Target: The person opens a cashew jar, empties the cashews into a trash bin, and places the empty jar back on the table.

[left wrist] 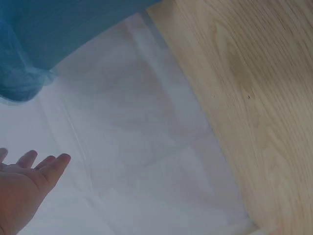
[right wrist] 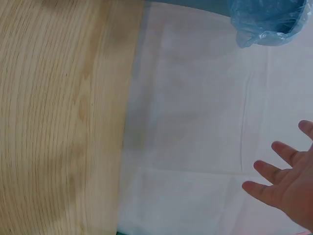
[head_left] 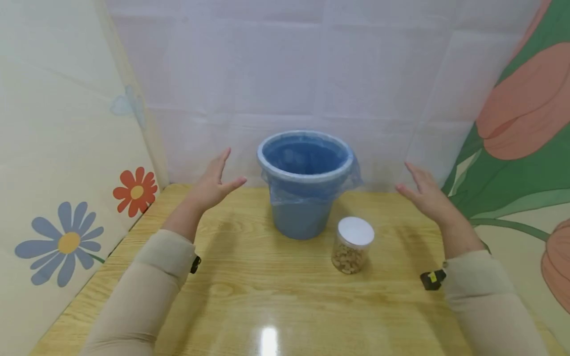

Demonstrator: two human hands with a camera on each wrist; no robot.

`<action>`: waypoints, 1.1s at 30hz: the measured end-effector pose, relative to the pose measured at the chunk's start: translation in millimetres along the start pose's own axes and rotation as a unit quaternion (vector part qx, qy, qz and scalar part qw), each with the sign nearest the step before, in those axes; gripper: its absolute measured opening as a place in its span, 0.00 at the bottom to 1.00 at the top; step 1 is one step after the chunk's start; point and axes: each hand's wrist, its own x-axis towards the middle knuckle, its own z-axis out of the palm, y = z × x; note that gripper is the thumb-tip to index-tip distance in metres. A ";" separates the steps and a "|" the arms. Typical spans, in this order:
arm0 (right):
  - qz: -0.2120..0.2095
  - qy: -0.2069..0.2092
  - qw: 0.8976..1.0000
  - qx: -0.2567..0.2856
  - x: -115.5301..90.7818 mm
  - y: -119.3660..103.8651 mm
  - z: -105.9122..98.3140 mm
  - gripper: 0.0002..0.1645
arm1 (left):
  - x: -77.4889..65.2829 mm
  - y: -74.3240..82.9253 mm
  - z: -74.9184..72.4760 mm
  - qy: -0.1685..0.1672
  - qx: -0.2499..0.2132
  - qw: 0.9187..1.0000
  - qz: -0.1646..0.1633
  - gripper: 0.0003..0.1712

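Note:
A blue bucket-shaped bin [head_left: 300,217] stands upright at the back of the table, its rim wrapped in a thin clear-blue plastic bag [head_left: 289,192]. Just in front and to the right of it is a clear jar [head_left: 349,257] with a white lid, holding what look like nuts. My left hand [head_left: 209,188] is held in the air left of the bin, fingers extended and thumb apart, touching nothing. On the other side, my right hand [head_left: 426,197] hovers right of bin and jar, fingers spread and empty. Both wrist views show the fingers [left wrist: 55,169] stretched out.
The wood-grain table [head_left: 249,301] runs back to a white cloth wall [head_left: 285,69]. Flower-patterned cloths hang at the left [head_left: 53,148] and right [head_left: 525,173]. A small black device [head_left: 432,280] is strapped at the right wrist.

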 end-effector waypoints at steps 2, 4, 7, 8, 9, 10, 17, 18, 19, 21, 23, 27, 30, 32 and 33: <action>-0.012 0.008 1.000 0.028 -1.2 0.0 1.4 0.42 | -0.9 3.7 1.9 0.012 -0.038 0.999 0.008 0.51; -0.016 0.014 0.998 0.055 -2.7 -0.1 3.2 0.40 | -2.0 6.7 3.9 0.022 -0.074 0.997 0.013 0.49; -0.013 0.016 0.995 0.096 -5.3 -0.8 8.0 0.38 | -4.3 12.2 6.8 0.040 -0.119 0.992 0.023 0.45; -0.010 0.013 0.995 0.103 -6.0 -1.3 10.0 0.38 | -6.4 17.2 6.9 0.046 -0.133 0.990 0.029 0.43; -0.007 0.009 0.994 0.106 -7.0 -2.3 11.8 0.38 | -8.8 22.4 7.2 0.052 -0.142 0.988 0.036 0.41; -0.002 0.004 0.994 0.109 -8.1 -3.4 13.8 0.39 | -11.3 28.4 7.5 0.058 -0.151 0.986 0.046 0.38; -0.007 -0.025 0.995 0.101 -13.7 -9.5 24.5 0.39 | -23.6 62.1 11.7 0.073 -0.204 0.971 0.106 0.31; -0.011 -0.029 0.994 0.104 -14.0 -9.4 25.9 0.38 | -23.6 63.7 13.0 0.070 -0.211 0.969 0.110 0.31; -0.014 -0.033 0.994 0.106 -14.6 -9.5 27.2 0.38 | -23.5 64.8 14.5 0.065 -0.219 0.967 0.114 0.30; -0.017 -0.040 0.992 0.115 -15.1 -9.3 30.3 0.38 | -22.5 65.3 18.3 0.057 -0.236 0.963 0.120 0.30; -0.018 -0.044 0.992 0.120 -16.0 -9.9 33.4 0.39 | -19.9 62.2 23.9 0.049 -0.252 0.958 0.126 0.30; -0.029 -0.053 0.990 0.129 -17.2 -10.9 40.2 0.40 | -15.5 54.5 38.2 0.044 -0.284 0.949 0.131 0.30; -0.038 -0.072 0.988 0.135 -19.5 -11.4 46.1 0.40 | -15.7 52.4 50.9 0.039 -0.312 0.939 0.135 0.31; -0.041 -0.086 0.986 0.137 -21.4 -10.9 50.4 0.40 | -17.6 54.1 59.0 0.029 -0.323 0.936 0.141 0.31; -0.042 -0.092 0.985 0.137 -22.2 -10.0 52.6 0.41 | -18.7 55.2 63.1 0.022 -0.325 0.935 0.144 0.31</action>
